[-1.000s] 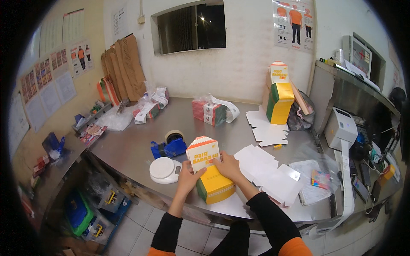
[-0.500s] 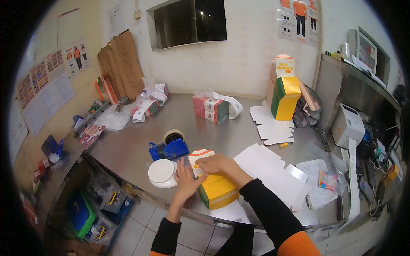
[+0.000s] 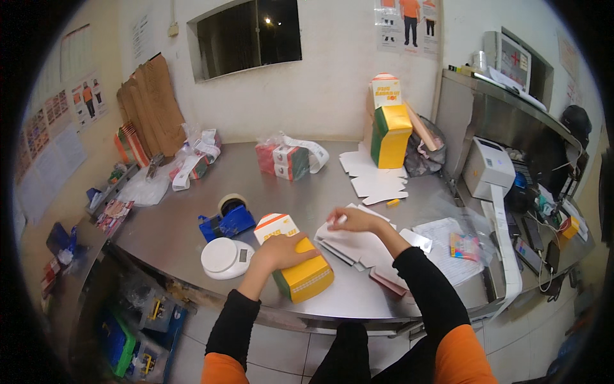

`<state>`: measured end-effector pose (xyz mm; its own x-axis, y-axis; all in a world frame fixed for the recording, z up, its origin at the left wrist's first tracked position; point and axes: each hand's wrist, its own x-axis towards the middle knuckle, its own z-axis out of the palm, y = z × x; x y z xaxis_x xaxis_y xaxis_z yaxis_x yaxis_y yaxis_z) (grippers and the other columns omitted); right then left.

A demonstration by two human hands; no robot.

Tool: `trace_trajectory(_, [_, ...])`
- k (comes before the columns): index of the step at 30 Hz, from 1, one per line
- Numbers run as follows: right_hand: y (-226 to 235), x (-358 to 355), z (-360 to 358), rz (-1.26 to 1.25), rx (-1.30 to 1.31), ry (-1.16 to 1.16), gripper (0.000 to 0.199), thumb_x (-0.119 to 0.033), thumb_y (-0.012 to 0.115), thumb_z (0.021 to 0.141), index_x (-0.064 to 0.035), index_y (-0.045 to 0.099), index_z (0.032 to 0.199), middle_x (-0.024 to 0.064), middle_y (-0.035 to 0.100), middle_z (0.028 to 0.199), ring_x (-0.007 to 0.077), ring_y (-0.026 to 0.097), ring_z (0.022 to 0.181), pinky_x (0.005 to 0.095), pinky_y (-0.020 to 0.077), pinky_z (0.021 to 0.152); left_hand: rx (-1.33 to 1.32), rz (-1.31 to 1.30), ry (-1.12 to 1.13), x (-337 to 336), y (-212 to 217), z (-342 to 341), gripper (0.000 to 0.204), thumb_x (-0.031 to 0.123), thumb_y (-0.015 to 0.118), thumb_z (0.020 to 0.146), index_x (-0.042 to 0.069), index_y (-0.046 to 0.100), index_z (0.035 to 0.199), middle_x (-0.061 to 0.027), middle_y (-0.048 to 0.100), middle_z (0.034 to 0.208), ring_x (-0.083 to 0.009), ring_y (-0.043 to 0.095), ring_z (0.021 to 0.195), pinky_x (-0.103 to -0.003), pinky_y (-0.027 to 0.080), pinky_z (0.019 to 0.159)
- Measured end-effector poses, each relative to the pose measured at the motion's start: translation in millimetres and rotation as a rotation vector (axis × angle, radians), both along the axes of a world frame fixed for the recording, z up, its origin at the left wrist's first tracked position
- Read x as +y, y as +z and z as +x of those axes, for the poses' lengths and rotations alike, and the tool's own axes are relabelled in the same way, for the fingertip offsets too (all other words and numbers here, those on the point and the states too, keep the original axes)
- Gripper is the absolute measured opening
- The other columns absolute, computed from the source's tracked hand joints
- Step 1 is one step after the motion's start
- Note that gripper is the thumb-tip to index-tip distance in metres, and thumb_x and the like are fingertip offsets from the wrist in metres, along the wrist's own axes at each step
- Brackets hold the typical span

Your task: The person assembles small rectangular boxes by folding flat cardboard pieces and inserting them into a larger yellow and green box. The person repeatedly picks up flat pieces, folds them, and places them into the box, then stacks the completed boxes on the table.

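A yellow and green carton box (image 3: 303,276) with a white and orange top flap lies tilted at the front of the steel table. My left hand (image 3: 279,251) is wrapped over its upper part, fingers and thumb against its sides. To the right, my right hand (image 3: 357,220) is closed on the far left edge of some flat white carton sheets (image 3: 358,246), whose edges are raised off the table. A white round-topped scale (image 3: 220,257) is left of the carton. Behind the scale sits a blue tape dispenser (image 3: 228,221).
A second yellow and green carton (image 3: 391,137) stands at the back right on white cut-out sheets (image 3: 374,176). Plastic-wrapped packs (image 3: 281,160) with paper strips sit at the back. A label printer (image 3: 489,168) trails a paper strip on the right. Blue and green bins (image 3: 118,342) are below left.
My right hand has left the carton and moved right to the white sheets, lifting their edges. My left hand has moved onto the carton. The whole view has shifted.
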<state>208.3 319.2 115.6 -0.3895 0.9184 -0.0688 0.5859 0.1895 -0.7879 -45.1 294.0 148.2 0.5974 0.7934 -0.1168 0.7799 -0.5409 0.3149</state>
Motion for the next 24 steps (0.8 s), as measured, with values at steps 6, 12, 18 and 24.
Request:
trace_trajectory(6, [-31.8, -42.2, 15.0, 0.136, -0.278, -0.062, 0.050, -0.049, 0.070, 0.075, -0.0140, 0.062, 0.110, 0.0085, 0.062, 0.102, 0.0205, 0.057, 0.095, 0.0307, 0.0460, 0.081, 0.123, 0.041, 0.021, -1.9, 5.1, 7.9, 0.078, 0.072, 0.047, 0.075, 0.010, 0.056, 0.121, -0.0214, 0.064, 0.102, -0.0345, 0.062, 0.097, -0.041, 0.047, 0.084])
trace_trajectory(12, [-43.3, -40.3, 22.6, 0.220, -0.188, -0.271, 0.031, -0.030, 0.063, 0.078, -0.0073, 0.068, 0.099, 0.0140, 0.066, 0.097, 0.0255, 0.062, 0.083, 0.0345, 0.0484, 0.076, -0.053, 0.236, 0.156, -26.3, -9.1, 2.0, 0.071, 0.065, 0.052, 0.079, 0.006, 0.055, 0.120, -0.0201, 0.063, 0.102, -0.0340, 0.061, 0.097, -0.041, 0.047, 0.082])
trace_trajectory(18, [-14.9, -83.3, 15.6, 0.610, -0.007, -0.536, 0.028, -0.015, 0.060, 0.076, -0.0049, 0.062, 0.102, 0.0180, 0.065, 0.087, 0.0312, 0.063, 0.071, 0.0376, 0.0490, 0.066, -0.103, 0.356, 0.179, -37.9, -10.2, -1.0, 0.079, 0.066, 0.050, 0.079, 0.003, 0.047, 0.128, -0.0176, 0.060, 0.111, -0.0334, 0.057, 0.101, -0.048, 0.045, 0.084])
trace_trajectory(24, [71.1, -173.8, 16.9, 0.915, 0.146, -0.830, 0.029, -0.007, 0.059, 0.078, -0.0052, 0.055, 0.107, 0.0193, 0.062, 0.083, 0.0340, 0.062, 0.072, 0.0378, 0.0480, 0.064, 0.085, 0.665, 0.214, -64.2, 9.7, 16.9, 0.083, 0.065, 0.053, 0.077, 0.009, 0.038, 0.137, -0.0176, 0.052, 0.125, -0.0363, 0.040, 0.126, -0.064, 0.006, 0.104])
